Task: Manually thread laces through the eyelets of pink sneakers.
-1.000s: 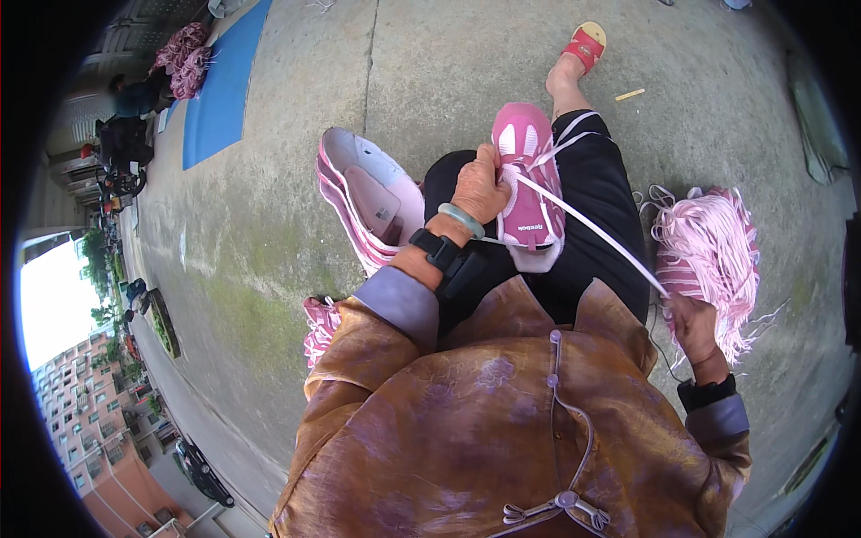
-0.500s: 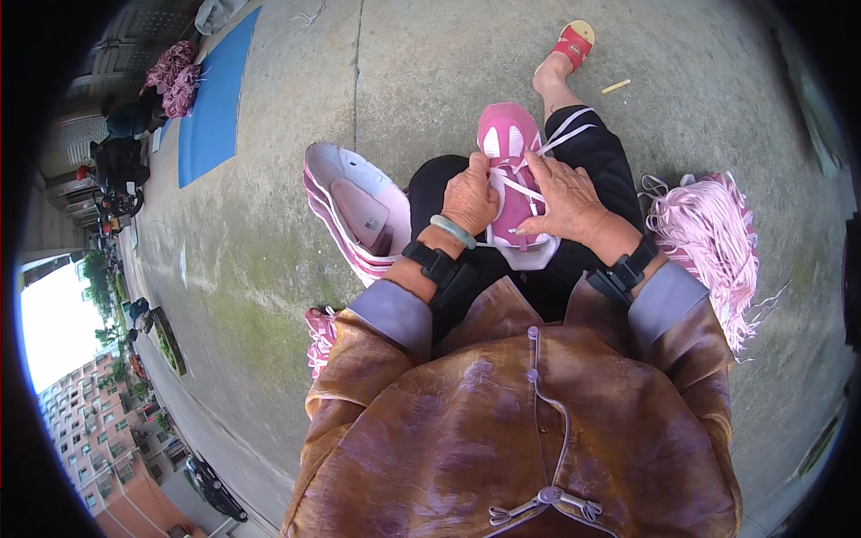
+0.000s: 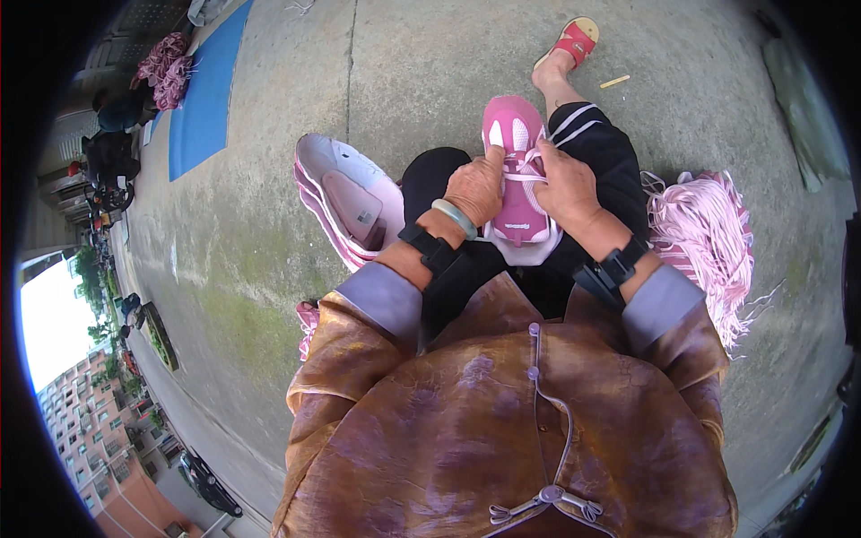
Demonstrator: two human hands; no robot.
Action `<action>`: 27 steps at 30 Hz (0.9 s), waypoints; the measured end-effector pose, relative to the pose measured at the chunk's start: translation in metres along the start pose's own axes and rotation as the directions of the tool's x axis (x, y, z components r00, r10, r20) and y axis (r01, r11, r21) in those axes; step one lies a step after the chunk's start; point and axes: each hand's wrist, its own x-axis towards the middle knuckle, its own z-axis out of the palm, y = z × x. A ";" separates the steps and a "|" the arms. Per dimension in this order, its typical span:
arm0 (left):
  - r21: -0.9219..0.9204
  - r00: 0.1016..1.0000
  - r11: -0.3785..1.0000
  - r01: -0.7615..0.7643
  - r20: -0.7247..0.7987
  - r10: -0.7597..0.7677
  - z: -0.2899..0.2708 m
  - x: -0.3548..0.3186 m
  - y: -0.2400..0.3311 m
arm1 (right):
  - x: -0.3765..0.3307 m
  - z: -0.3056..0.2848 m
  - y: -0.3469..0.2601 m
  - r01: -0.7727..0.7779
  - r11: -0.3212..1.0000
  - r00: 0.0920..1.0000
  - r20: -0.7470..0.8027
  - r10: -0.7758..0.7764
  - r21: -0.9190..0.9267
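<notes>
A pink and white shoe upper (image 3: 523,206) rests over my lap, its toe pointing away from me. White shoelace (image 3: 522,164) crosses its front through the eyelets. My left hand (image 3: 475,186) is closed on the upper's left side, thumb on top near the lacing. My right hand (image 3: 567,188) is closed at the right eyelet row, thumb and fingers pinching the lace there; the fingertips are partly hidden. Left of my knee sits a nested pink and white shoe-shaped piece (image 3: 387,193), pale inside. A heap of pale pink laces (image 3: 700,238) lies to my right.
More pink pieces (image 3: 308,327) show by my left sleeve. Farther off are a blue mat (image 3: 208,108) and a pink bundle (image 3: 166,72) beside it. My foot in a red slipper (image 3: 577,40) stretches forward, near a small yellow stick (image 3: 615,82) on the concrete.
My right hand, spread over the upper before, has drawn its fingers together at the lace on the right side. My left hand keeps its hold, thumb slightly farther forward.
</notes>
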 end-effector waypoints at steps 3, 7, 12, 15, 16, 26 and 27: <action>-0.073 0.997 0.995 0.073 0.023 -0.072 -0.001 0.001 -0.004 | -0.011 -0.005 -0.005 0.014 0.995 0.996 -0.094 -0.004 0.103; -0.045 0.980 0.988 0.146 0.145 -0.138 -0.002 0.004 -0.001 | -0.018 -0.002 0.002 0.054 0.989 0.986 -0.166 -0.031 0.136; -0.277 0.993 0.961 -0.004 -0.114 -0.029 -0.022 -0.006 0.012 | -0.018 0.000 0.006 0.029 0.985 0.988 -0.156 -0.002 0.172; -0.315 0.940 0.914 -0.255 -0.304 0.158 -0.014 -0.001 0.002 | -0.016 -0.001 0.005 0.065 0.981 0.987 -0.157 -0.037 0.182; -0.313 0.939 0.915 -0.255 -0.307 0.157 -0.012 0.000 -0.002 | -0.016 -0.001 0.006 0.103 0.979 0.986 -0.150 -0.076 0.177; -0.321 0.922 0.864 -0.387 -0.154 0.356 -0.014 0.021 -0.015 | -0.019 -0.006 0.017 0.310 0.937 0.950 -0.099 -0.297 0.161; -0.339 0.918 0.854 -0.395 -0.120 0.377 -0.015 0.023 -0.016 | -0.018 -0.007 0.016 0.310 0.937 0.950 -0.094 -0.299 0.160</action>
